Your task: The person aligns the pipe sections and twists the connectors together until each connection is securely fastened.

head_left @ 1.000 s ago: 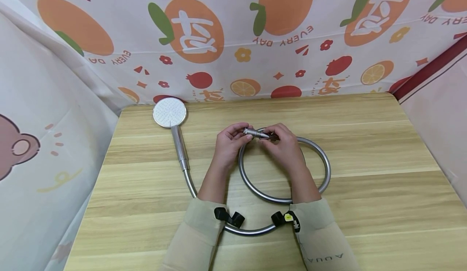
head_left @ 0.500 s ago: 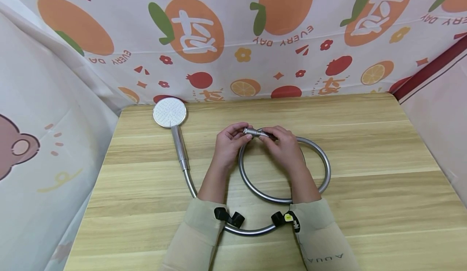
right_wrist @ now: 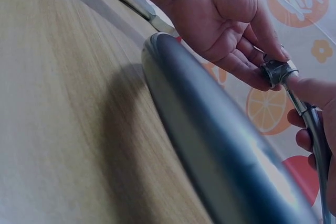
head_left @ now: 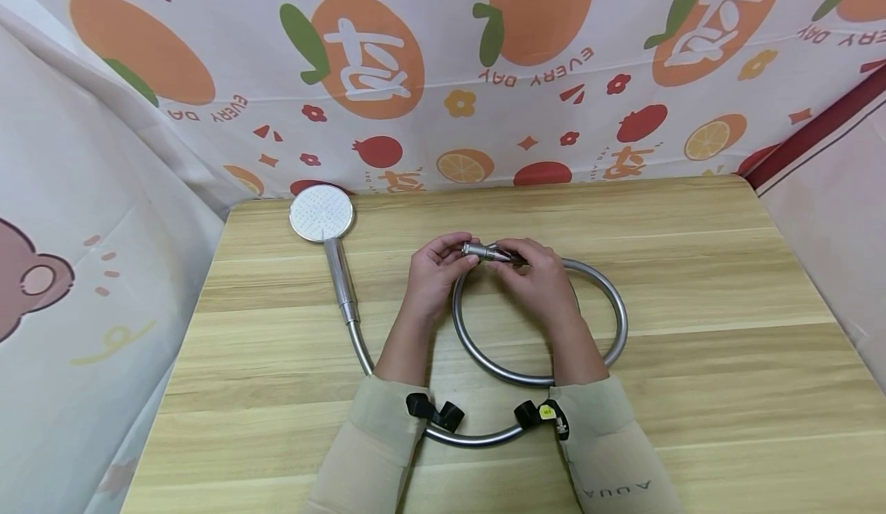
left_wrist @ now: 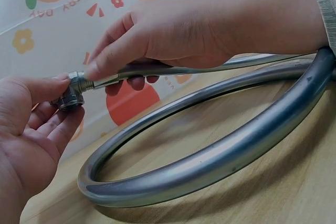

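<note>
My left hand [head_left: 432, 275] pinches a small metal pipe fitting [left_wrist: 71, 97] with a short side branch, between thumb and fingers. Threads [left_wrist: 87, 83] show where it meets the end of a silver shower hose [head_left: 621, 318]. At that joint, my right hand [head_left: 543, 279] pinches the hose end, thumb on the near side and fingertips behind. How deep the threads are engaged cannot be told. Both hands are above the tabletop, inside the far part of the hose loop. To the left lies a shower head [head_left: 322, 214] with a white face and metal handle, joined to the hose's other end.
The hose coils on the wooden table [head_left: 727, 306] and runs under both forearms. Black wrist cameras [head_left: 450, 416] sit at the cuffs above it. A fruit-print cloth [head_left: 429, 137] hangs behind the table's back edge, and a pale cloth [head_left: 90, 191] hangs at the left.
My right thumb and fingers have shifted slightly around the hose end. The left hand keeps its hold on the fitting, and the shower head and hose loop lie as before.
</note>
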Tool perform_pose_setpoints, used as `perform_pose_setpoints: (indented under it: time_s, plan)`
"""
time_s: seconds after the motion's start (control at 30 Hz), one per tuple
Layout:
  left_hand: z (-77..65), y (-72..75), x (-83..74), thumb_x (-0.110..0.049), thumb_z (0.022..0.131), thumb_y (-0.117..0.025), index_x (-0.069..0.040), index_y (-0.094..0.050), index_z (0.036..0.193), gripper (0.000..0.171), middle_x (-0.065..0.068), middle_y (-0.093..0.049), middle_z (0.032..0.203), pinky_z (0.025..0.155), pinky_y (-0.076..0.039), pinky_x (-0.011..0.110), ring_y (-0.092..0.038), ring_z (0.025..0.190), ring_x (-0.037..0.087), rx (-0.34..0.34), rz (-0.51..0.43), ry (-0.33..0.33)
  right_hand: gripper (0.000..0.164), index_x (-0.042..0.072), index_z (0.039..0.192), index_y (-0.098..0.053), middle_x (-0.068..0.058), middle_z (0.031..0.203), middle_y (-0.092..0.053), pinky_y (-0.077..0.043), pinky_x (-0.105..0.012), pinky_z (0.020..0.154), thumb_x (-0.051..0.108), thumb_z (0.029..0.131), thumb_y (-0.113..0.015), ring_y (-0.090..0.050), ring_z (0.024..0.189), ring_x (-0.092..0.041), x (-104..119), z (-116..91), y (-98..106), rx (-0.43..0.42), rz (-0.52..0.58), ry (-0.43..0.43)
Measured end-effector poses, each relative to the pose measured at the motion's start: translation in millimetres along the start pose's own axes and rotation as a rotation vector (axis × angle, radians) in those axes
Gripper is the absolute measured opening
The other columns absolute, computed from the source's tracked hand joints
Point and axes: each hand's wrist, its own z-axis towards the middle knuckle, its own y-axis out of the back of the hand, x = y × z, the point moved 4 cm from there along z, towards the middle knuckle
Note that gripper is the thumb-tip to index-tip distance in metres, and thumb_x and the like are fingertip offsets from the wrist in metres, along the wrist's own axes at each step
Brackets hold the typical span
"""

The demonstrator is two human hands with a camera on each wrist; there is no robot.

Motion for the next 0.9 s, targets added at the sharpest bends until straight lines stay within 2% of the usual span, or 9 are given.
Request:
perform_pose_setpoints:
  time_s: [0.17,0.3,0.67,0.9]
  plan:
    - [0.2,-0.2,0.2,0.013,0.083,-0.069,0.008,-0.061,0.118,0.037,0.002,-0.074,0.102,0.089,-0.058,0.024,-0.07,0.099,0.014,0.002,-0.008,-0.005,0.032,0.008,0.108,-0.071,0.0,0.104,-0.066,-0.06,-0.022,0.077,0.004,0.079,-0.081,-0.065,0.09,-0.011,0.3,0.7,-0.5,-0.019,0.048,0.04]
    - [0.5,-0.2,0.3,0.013,0.083,-0.069,0.008,-0.061,0.119,0.038,0.002,-0.074,0.101,0.089,-0.059,0.025,-0.07,0.099,0.014,0.003,-0.009,-0.006,0.031,0.008,0.106,-0.07,0.0,0.102,-0.065,-0.059,-0.021,0.077,0.002,0.078,-0.082,-0.065,0.091,-0.012,0.8,1.4,-0.3,-0.033,0.059,0.055]
    - [0.6,0.0,-1.3,0.014,0.083,-0.068,0.011,-0.059,0.121,0.039,0.002,-0.074,0.1,0.089,-0.059,0.025,-0.07,0.1,0.014,-0.007,-0.017,0.001,0.026,0.011,0.107,-0.074,0.001,0.101,-0.071,-0.056,-0.027,0.077,0.013,0.082,-0.08,-0.065,0.087,-0.011,1.0,1.1,0.0,-0.023,0.014,0.034]
    - [0.8,0.0,-1.2,0.014,0.083,-0.068,0.011,-0.058,0.121,0.039,0.001,-0.074,0.1,0.088,-0.059,0.025,-0.07,0.098,0.014,-0.006,-0.014,0.003,0.025,0.016,0.111,-0.074,0.0,0.105,-0.074,-0.049,-0.034,0.08,0.023,0.088,-0.075,-0.067,0.096,-0.014,0.2,1.4,0.0,-0.01,-0.026,0.028]
